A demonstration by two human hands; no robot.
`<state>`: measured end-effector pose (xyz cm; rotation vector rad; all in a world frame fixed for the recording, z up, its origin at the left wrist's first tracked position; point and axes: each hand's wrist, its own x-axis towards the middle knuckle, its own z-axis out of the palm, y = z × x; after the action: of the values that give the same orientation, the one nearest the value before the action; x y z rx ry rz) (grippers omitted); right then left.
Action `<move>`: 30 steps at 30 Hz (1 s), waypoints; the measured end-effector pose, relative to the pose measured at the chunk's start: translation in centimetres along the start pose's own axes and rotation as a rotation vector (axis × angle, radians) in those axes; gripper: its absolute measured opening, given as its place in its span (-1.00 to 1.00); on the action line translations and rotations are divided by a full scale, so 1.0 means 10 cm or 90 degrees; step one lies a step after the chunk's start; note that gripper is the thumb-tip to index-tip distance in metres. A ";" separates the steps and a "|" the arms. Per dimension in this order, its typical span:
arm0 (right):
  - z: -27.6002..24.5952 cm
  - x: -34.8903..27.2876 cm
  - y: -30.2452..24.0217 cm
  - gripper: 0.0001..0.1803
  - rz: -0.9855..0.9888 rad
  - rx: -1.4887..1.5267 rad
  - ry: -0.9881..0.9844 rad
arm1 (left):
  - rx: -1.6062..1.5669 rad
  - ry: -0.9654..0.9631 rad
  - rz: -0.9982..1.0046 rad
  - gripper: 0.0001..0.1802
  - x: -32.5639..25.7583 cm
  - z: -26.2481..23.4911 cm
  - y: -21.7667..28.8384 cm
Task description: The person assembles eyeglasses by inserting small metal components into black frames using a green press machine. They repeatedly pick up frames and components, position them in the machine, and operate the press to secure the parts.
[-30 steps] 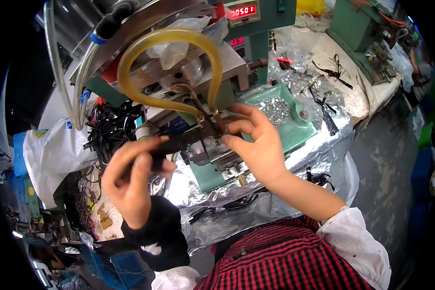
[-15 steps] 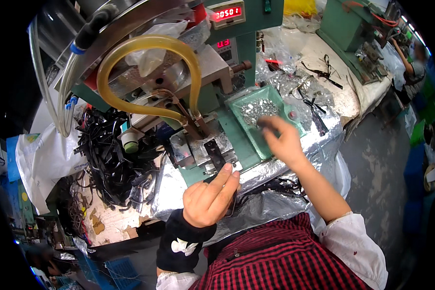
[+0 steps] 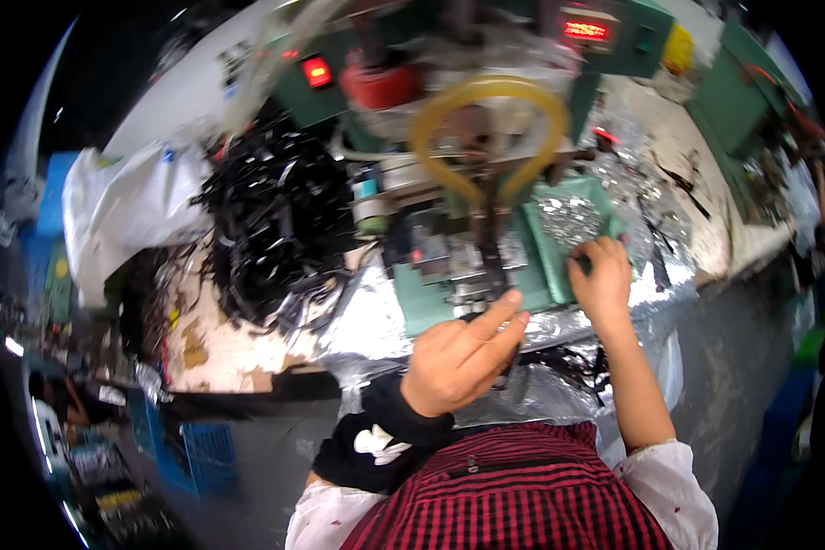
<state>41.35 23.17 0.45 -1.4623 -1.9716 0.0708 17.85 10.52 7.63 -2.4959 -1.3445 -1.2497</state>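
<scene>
Right hand: fingers curled down, tips resting in the green tray of small silvery parts; whether a part is pinched cannot be told. Left hand: empty, fingers loosely together, raised above the table's near edge. Tray sits beside the green press machine under a yellow tube loop. Black straps piled toward the table's left end.

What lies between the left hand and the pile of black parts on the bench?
In the head view, crinkled silver foil sheeting covers the bench between the left hand and the pile of black parts.
</scene>
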 end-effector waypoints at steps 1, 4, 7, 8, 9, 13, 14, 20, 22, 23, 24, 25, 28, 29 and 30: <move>0.02 0.00 -0.01 -0.87 0.015 -0.021 -0.016 | 0.004 0.083 0.005 -0.54 -0.06 -0.01 -0.01; 0.07 -0.02 -0.02 -0.92 0.026 0.041 0.026 | 0.084 0.328 -0.090 -0.54 -0.21 -0.02 -0.22; 0.10 -0.03 -0.03 -0.88 0.138 0.214 -0.017 | 0.046 0.395 -0.435 -0.49 -0.28 0.06 -0.80; 0.11 -0.03 -0.03 -0.83 0.127 0.263 -0.018 | 0.101 0.352 -0.461 -0.47 -0.29 0.08 -1.03; 0.12 -0.02 -0.03 -0.83 0.108 0.268 -0.015 | 0.103 0.326 -0.475 -0.49 -0.31 0.12 -1.21; 0.12 0.03 -0.01 -0.81 0.142 0.298 -0.029 | 0.014 0.340 -0.530 -0.69 -0.33 0.36 -1.61; 0.12 0.03 -0.01 -0.80 0.138 0.292 -0.037 | -0.002 0.359 -0.518 -0.70 -0.33 0.39 -1.64; 0.09 -0.03 0.04 -0.79 0.150 0.311 -0.053 | 0.002 0.336 -0.490 -0.53 -0.30 0.41 -1.55; 0.09 -0.05 0.04 -0.80 0.159 0.336 -0.044 | 0.030 0.315 -0.461 -0.31 -0.29 0.42 -1.51; 0.09 -0.06 0.04 -0.80 0.181 0.341 -0.038 | 0.055 0.313 -0.443 -0.28 -0.29 0.43 -1.50; 0.10 -0.06 0.04 -0.80 0.166 0.337 -0.041 | 0.079 0.312 -0.421 -0.25 -0.28 0.45 -1.48; 0.10 -0.06 0.04 -0.80 0.166 0.331 -0.042 | 0.067 0.304 -0.434 -0.19 -0.27 0.47 -1.48; 0.09 -0.06 0.03 -0.81 0.170 0.333 -0.047 | 0.091 0.295 -0.444 -0.20 -0.25 0.50 -1.49; 0.09 -0.05 0.03 -0.80 0.182 0.338 -0.050 | 0.102 0.288 -0.443 -0.23 -0.24 0.50 -1.49; 0.09 -0.05 0.02 -0.80 0.181 0.354 -0.055 | 0.077 0.285 -0.445 -0.24 -0.24 0.48 -1.50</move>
<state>41.11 23.08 -0.58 -1.3570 -1.6102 0.7553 9.40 20.07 -1.97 -1.5446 -2.1299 -1.6255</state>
